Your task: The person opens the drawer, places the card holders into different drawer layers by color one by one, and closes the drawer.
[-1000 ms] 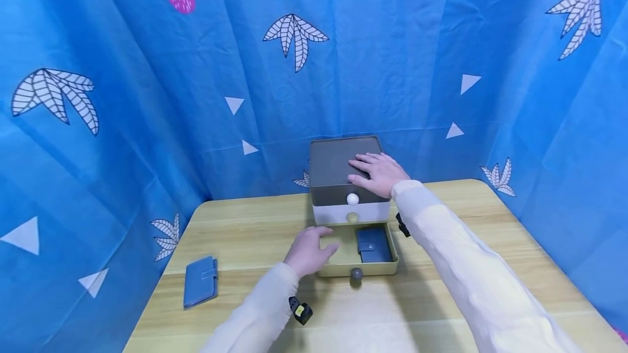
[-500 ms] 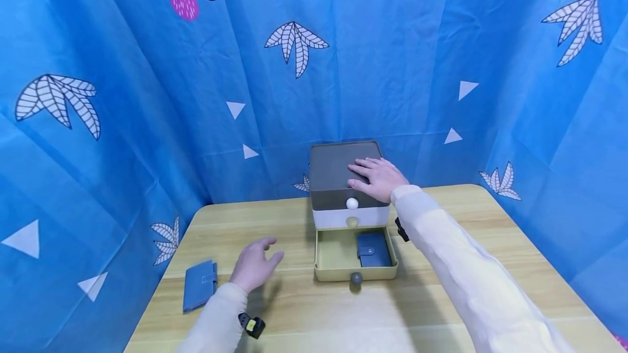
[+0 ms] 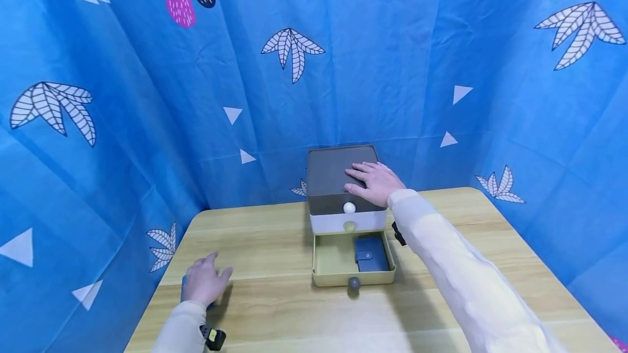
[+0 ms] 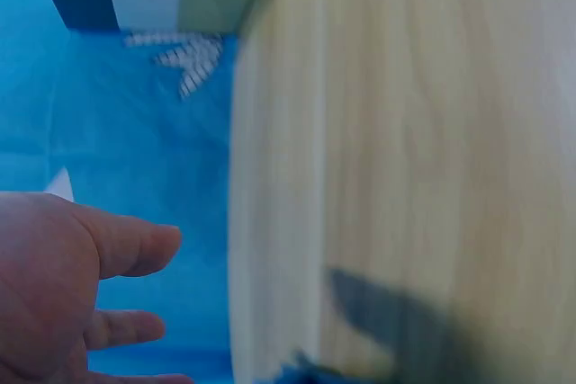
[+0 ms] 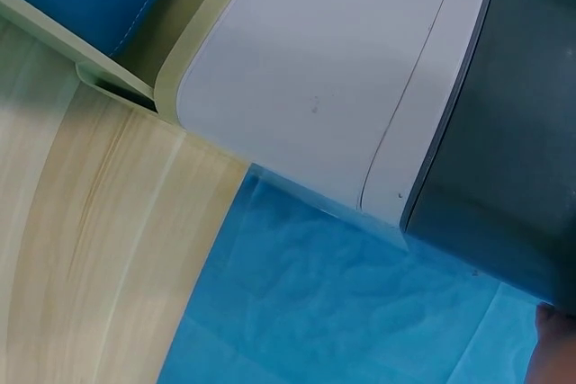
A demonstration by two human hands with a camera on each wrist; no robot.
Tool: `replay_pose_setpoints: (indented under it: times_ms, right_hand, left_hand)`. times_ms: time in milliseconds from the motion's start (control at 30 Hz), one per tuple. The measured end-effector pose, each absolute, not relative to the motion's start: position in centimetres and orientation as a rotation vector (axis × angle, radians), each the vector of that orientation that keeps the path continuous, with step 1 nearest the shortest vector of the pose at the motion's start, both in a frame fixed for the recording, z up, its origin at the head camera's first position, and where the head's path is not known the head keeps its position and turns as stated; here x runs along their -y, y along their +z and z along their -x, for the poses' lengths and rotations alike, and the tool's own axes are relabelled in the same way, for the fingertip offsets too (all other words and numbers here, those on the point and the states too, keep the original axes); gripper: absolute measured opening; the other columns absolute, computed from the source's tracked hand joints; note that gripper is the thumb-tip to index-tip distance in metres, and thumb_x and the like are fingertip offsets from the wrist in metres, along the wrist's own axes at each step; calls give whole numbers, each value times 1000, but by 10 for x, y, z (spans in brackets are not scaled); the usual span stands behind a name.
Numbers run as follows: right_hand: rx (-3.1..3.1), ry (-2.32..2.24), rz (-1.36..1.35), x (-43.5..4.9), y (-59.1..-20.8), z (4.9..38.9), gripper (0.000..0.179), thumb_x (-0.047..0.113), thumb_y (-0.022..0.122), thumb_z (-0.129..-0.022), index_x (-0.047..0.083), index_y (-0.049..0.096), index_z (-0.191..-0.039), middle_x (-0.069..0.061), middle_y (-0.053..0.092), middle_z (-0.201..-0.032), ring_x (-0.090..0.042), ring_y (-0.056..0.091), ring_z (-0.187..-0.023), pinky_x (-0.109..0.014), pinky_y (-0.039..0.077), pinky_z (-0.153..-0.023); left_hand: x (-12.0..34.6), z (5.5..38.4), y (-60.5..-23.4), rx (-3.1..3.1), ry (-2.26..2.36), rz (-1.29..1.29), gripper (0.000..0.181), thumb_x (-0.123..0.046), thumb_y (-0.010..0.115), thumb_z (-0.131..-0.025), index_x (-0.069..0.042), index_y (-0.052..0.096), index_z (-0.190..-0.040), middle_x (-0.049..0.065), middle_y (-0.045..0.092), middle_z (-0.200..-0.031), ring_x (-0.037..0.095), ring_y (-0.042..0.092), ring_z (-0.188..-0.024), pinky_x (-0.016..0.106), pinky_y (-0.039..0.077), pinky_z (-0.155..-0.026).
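Observation:
My right hand [image 3: 376, 183] rests with fingers spread on the dark grey top of a small stacked drawer unit [image 3: 328, 170]. Its lowest, yellowish drawer [image 3: 336, 278] is pulled out, with a dark blue snap wallet [image 3: 376, 255] lying in its right side. At the table's left, my left hand [image 3: 203, 281] hovers over a blue wallet [image 3: 183, 286], which it mostly hides in the head view. In the left wrist view the fingers [image 4: 135, 245] are extended with nothing between them. A blurred blue edge shows at the bottom there.
A wooden table [image 3: 265, 309] carries everything. Blue patterned curtains [image 3: 392, 70] hang close behind it and on both sides. White and dark round knobs [image 3: 354, 283] stick out from the drawer fronts.
My left hand has moved left from beside the pulled-out drawer to over the blue wallet. My right hand has stayed on the drawer unit's top. The head view has tilted slightly upward.

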State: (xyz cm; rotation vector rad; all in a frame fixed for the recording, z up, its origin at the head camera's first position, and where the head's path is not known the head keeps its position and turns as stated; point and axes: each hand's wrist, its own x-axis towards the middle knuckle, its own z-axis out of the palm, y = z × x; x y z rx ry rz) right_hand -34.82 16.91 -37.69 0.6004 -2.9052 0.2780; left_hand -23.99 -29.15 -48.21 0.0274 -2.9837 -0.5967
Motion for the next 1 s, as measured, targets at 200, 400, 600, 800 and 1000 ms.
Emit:
replay_pose_setpoints:
  times_ms: [200,400,600,800,1000]
  right_hand:
    - [2897,279,-617,-168,-378,348,73,72,31,-91,29,38,-148,-1,34,-154,-28,24,-143,-50,11,-116]
    - [2900,278,-617,-168,-376,347,74,73,30,-91,29,38,-148,-1,34,-154,-27,24,-143,-50,11,-116]
    - [2913,283,-607,-169,-376,345,74,74,29,-90,29,38,-148,0,33,-154,-26,24,-143,-48,10,-116]
    - [2892,296,-611,-169,-377,346,74,74,30,-90,29,40,-148,0,35,-153,-26,25,-143,-50,10,-116]
    - [2882,298,-609,-170,-378,348,73,74,32,-90,30,40,-147,1,35,-153,-27,25,-143,-50,11,-116]
  left_hand:
    - [316,242,-496,3098,-552,-248,76,-42,58,-91,6,33,-143,43,29,-136,63,28,-120,72,33,-88]
    - [325,242,-508,3170,-484,-331,83,-47,58,-90,9,28,-144,44,21,-139,59,25,-125,74,29,-91]
    - [327,239,-514,3190,-533,-375,86,-49,58,-90,6,24,-147,45,9,-141,62,14,-127,76,22,-94]
    - [331,235,-516,3194,-609,-427,89,-56,56,-89,-1,22,-150,51,12,-134,68,22,-119,74,30,-90]
    - [332,233,-519,3171,-607,-365,84,-52,55,-90,2,25,-148,51,16,-132,67,23,-118,71,32,-91]
